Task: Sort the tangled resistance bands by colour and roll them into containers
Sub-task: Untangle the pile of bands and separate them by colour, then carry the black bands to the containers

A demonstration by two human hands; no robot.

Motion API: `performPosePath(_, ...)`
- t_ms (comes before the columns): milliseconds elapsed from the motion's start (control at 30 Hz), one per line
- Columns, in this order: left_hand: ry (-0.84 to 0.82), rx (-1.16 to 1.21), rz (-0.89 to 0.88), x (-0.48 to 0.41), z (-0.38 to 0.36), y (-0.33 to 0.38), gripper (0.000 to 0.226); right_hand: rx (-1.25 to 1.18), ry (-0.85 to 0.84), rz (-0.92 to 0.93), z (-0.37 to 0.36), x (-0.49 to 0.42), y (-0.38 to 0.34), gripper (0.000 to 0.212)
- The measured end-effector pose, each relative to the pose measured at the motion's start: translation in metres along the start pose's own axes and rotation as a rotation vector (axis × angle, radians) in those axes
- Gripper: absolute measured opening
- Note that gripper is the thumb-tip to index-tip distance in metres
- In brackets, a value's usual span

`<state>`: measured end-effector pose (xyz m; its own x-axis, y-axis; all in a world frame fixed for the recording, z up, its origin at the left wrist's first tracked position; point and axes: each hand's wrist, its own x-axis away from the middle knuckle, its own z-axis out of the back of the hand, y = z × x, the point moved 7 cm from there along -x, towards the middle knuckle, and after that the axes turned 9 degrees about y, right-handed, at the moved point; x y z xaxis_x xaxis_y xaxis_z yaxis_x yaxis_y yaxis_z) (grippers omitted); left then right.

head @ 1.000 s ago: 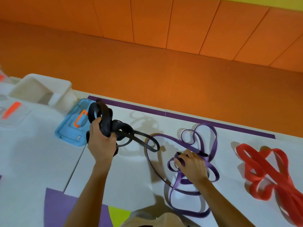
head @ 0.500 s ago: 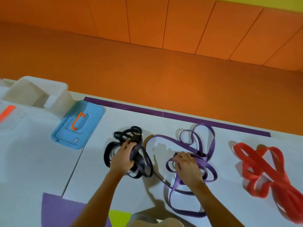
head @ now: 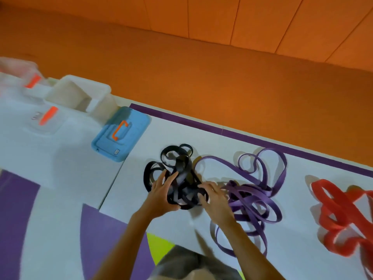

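One wide-angle view only, worn on the person's head, faces forward and steeply down onto the white surface [head: 60, 162]. It sits close: the black bands [head: 181, 164] lie near frame centre, and both forearms [head: 129, 235] rise toward them from the bottom edge. The frame is tilted: beyond the black bands, the surface's far edge slopes down rightward under an orange backdrop [head: 201, 77].

We see black bands [head: 181, 164], purple bands [head: 252, 199] and red bands [head: 333, 209] on a white surface [head: 222, 152] edged by a purple stripe [head: 242, 136]. A blue lid [head: 139, 122] carries an orange handle [head: 119, 130], and the wall [head: 201, 77] is orange.
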<state>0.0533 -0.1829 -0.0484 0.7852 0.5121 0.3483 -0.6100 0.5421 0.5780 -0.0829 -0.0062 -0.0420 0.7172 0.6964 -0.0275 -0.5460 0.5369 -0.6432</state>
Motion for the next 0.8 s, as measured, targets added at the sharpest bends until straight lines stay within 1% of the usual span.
performPosePath(100,0.074,0.048,0.065,0.008,0.013,-0.003,0.119,-0.244,-0.203,-0.242,-0.021,-0.014,0.005,0.065)
performPosePath(133,0.098,0.065,0.089,0.008,0.018,-0.003,0.116,-0.257,-0.256,-0.281,-0.029,-0.016,0.005,0.073)
performPosePath(200,0.123,0.067,0.126,0.006,0.027,-0.007,0.111,-0.241,-0.299,-0.288,-0.041,-0.015,0.001,0.080)
performPosePath(233,0.134,0.066,0.144,0.004,0.031,-0.011,0.110,-0.255,-0.278,-0.285,-0.046,-0.013,-0.002,0.080)
performPosePath(333,0.136,0.097,0.219,-0.007,0.040,-0.030,0.111,-0.333,-0.133,-0.322,-0.050,-0.010,-0.013,0.076)
performPosePath(400,0.117,0.090,0.256,-0.021,0.043,-0.045,0.115,-0.378,-0.086,-0.309,-0.054,-0.010,-0.026,0.082)
performPosePath(433,0.108,0.081,0.272,-0.028,0.044,-0.052,0.119,-0.351,-0.067,-0.292,-0.058,-0.009,-0.031,0.087)
performPosePath(500,0.072,0.090,0.309,-0.044,0.044,-0.065,0.126,-0.117,-0.037,-0.304,-0.067,-0.010,-0.032,0.101)
performPosePath(533,0.037,0.109,0.322,-0.051,0.042,-0.071,0.129,0.015,-0.040,-0.393,-0.070,-0.009,-0.027,0.109)
performPosePath(567,0.001,0.131,0.328,-0.058,0.039,-0.075,0.131,0.071,-0.047,-0.510,-0.073,-0.005,-0.022,0.117)
performPosePath(600,-0.033,0.145,0.323,-0.063,0.035,-0.077,0.131,0.048,-0.045,-0.606,-0.077,-0.002,-0.020,0.123)
performPosePath(633,-0.061,0.152,0.305,-0.068,0.032,-0.078,0.131,0.003,-0.044,-0.659,-0.082,0.001,-0.021,0.127)
performPosePath(700,-0.086,0.166,0.261,-0.077,0.026,-0.081,0.129,0.017,-0.044,-0.674,-0.087,0.005,-0.024,0.127)
performPosePath(733,-0.084,0.168,0.246,-0.080,0.025,-0.083,0.128,0.045,-0.024,-0.672,-0.088,0.006,-0.025,0.122)
performPosePath(767,-0.079,0.168,0.239,-0.081,0.025,-0.084,0.128,0.038,0.015,-0.685,-0.088,0.008,-0.025,0.114)
performPosePath(800,-0.083,0.168,0.239,-0.083,0.026,-0.087,0.126,0.000,0.046,-0.710,-0.091,0.008,-0.026,0.102)
